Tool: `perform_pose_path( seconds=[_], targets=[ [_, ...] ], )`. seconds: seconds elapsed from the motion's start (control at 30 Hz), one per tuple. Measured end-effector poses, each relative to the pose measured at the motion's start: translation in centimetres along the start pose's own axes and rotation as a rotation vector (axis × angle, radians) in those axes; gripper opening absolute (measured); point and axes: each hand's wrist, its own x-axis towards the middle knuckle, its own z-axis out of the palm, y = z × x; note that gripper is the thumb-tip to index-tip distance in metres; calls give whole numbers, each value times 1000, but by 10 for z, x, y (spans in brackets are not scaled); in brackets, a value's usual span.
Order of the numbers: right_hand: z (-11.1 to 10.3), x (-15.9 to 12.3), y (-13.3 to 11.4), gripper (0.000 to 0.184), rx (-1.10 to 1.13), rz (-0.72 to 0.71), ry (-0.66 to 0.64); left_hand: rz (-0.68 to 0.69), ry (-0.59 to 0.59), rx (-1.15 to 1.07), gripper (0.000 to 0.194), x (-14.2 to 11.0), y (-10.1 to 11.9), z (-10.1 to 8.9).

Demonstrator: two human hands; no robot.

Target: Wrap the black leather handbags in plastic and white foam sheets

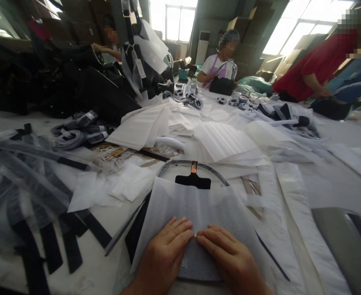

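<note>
A dark handbag (pixel 195 262) lies flat on the white table right in front of me, mostly covered by a sheet of white foam wrap (pixel 195 205). Its wrapped handle (pixel 192 164) arcs beyond the sheet, with a black tab and copper clasp (pixel 194 177) under it. My left hand (pixel 164 254) and my right hand (pixel 229 258) lie side by side on the sheet near its lower edge. The fingertips of both meet at a fold in the foam and seem to pinch it.
Stacks of white foam sheets (pixel 223 141) fill the table's middle. Black straps in clear plastic (pixel 29 196) lie at the left, coiled grey straps (pixel 76 133) behind them. A grey bag part (pixel 346 241) sits at the right. Three other people work at the far side.
</note>
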Motion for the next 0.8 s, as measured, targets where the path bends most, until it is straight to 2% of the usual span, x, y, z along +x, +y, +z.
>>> perform_pose_path(
  seconds=[0.2, 0.37, 0.47, 0.6, 0.8],
  targets=[
    [0, 2, -1, 31, 29, 15, 13, 9, 5, 9, 30, 1, 0, 0],
    [6, -4, 0, 26, 38, 175, 55, 18, 12, 26, 31, 1, 2, -1],
    [9, -7, 2, 22, -16, 153, 12, 1, 3, 28, 29, 2, 5, -2],
    [12, -6, 5, 27, -111, 83, -112, 12, 2, 57, 28, 2, 7, -2],
    [18, -3, 2, 23, -150, 149, -163, -5, -53, 128, 28, 0, 9, 3]
  ],
)
